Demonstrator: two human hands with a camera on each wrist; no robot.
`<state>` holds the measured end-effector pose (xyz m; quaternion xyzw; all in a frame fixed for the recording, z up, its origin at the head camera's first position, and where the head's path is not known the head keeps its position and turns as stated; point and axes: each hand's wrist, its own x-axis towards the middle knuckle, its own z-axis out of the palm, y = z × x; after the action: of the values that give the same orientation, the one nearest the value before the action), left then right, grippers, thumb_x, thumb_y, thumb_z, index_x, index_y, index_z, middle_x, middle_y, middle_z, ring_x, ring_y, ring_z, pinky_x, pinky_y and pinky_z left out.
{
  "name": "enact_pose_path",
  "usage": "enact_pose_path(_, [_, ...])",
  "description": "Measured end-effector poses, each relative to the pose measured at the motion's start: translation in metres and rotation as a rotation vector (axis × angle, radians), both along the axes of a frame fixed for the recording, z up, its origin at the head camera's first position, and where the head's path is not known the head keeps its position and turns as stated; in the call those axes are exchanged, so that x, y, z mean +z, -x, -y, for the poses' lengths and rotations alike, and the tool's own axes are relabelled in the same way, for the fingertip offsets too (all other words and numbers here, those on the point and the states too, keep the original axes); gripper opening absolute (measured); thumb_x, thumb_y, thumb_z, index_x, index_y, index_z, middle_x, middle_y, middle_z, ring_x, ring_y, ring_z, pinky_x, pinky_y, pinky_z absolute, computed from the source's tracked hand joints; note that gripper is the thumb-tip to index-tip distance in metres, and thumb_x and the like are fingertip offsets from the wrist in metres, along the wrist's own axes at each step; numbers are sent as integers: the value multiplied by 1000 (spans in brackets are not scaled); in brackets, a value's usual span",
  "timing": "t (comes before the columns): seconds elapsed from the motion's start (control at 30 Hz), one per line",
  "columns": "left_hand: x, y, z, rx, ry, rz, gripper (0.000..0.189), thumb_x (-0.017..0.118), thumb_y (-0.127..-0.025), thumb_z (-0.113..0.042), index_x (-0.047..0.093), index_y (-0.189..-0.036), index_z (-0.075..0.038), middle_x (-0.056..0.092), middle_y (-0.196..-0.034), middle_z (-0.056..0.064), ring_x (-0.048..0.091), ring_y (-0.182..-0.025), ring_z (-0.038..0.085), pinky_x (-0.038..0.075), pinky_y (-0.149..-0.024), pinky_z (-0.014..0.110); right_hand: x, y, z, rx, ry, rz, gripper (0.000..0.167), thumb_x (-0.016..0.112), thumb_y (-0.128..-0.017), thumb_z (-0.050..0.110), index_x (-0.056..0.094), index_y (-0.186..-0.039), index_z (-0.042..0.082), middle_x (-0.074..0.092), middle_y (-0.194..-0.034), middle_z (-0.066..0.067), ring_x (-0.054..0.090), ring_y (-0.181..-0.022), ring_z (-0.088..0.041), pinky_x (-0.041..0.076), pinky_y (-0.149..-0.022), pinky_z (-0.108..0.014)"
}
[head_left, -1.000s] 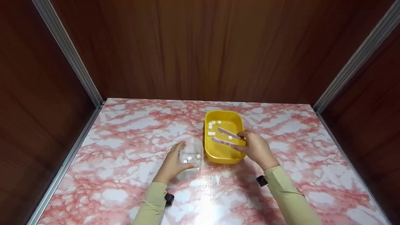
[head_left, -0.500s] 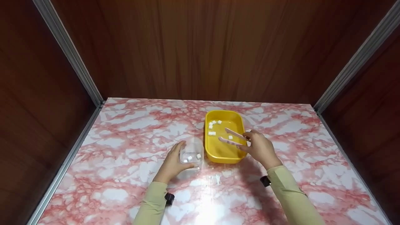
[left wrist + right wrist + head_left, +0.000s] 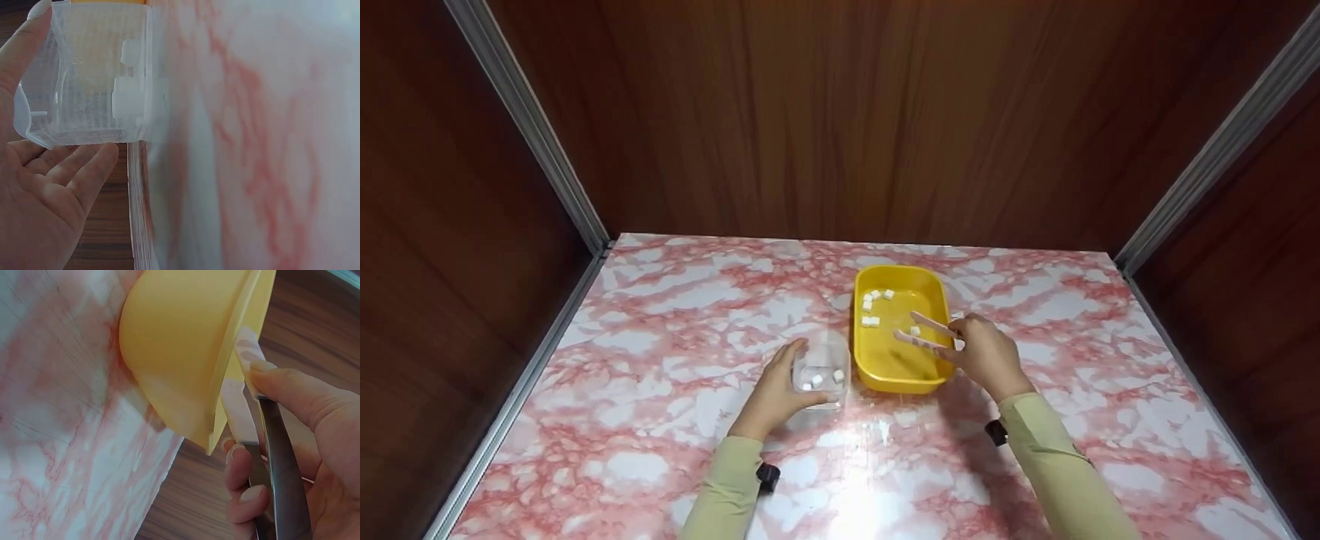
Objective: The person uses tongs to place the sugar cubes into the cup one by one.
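Observation:
My left hand (image 3: 772,391) grips a clear plastic container (image 3: 84,73), thumb on one side and fingers on the other. Several white cubes (image 3: 817,380) lie at its bottom. With my right hand (image 3: 988,356) I hold a pair of tongs (image 3: 284,467), metal in the grip and pale pink at the tips (image 3: 913,340). The tongs' arms stand apart over a yellow tub (image 3: 900,386), reaching in across its right rim. Between the arms, in the head view, shows a lone white cube (image 3: 915,331). More cubes (image 3: 870,322) lie along the tub's left side.
The tub stands just right of the clear container on a red-and-white marbled table (image 3: 660,435). Dark wood panels (image 3: 840,120) rise behind and at both sides, with metal posts (image 3: 529,120) in the corners.
My right hand has drawn the parted tongs a little to the right over the tub. The left hand and the clear container have stayed put, and the cubes lie as before.

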<state>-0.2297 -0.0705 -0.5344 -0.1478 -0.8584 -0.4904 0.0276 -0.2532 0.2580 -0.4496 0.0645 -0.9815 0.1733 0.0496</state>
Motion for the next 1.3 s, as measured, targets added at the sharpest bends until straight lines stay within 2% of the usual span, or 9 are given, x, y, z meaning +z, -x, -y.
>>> enact_pose_path(0.23, [1, 0, 0, -9, 2, -13, 105, 86, -64, -47, 35, -146, -6, 45, -141, 9, 39, -130, 28, 33, -107, 43, 1, 3, 7, -34, -16, 38, 35, 82, -77, 27, 71, -100, 3, 56, -83, -7, 54, -69, -22, 47, -61, -41])
enact_pose_path(0.6, [1, 1, 0, 0, 35, 7, 107, 84, -62, -54, 35, -146, -9, 44, -142, 5, 38, -131, 25, 33, -107, 42, -2, 4, 10, -56, -70, 23, 29, 82, -76, 27, 71, -91, 3, 56, -80, -7, 60, -69, -27, 51, -64, -49])
enact_pose_path(1.1, [-1, 1, 0, 7, 15, 11, 110, 83, -60, -57, 34, -147, -9, 43, -143, 6, 38, -131, 26, 32, -107, 43, -2, 6, 15, -65, -116, 26, 25, 78, -80, 25, 72, -91, 4, 58, -80, -8, 59, -66, -26, 52, -64, -50])
enact_pose_path(1.3, [-1, 0, 1, 1, 0, 6, 109, 84, -61, -55, 35, -146, -7, 43, -142, 7, 38, -131, 26, 32, -107, 42, -3, 8, 18, -71, -159, 18, 27, 78, -79, 27, 70, -86, 2, 59, -81, -10, 60, -64, -28, 53, -62, -51])
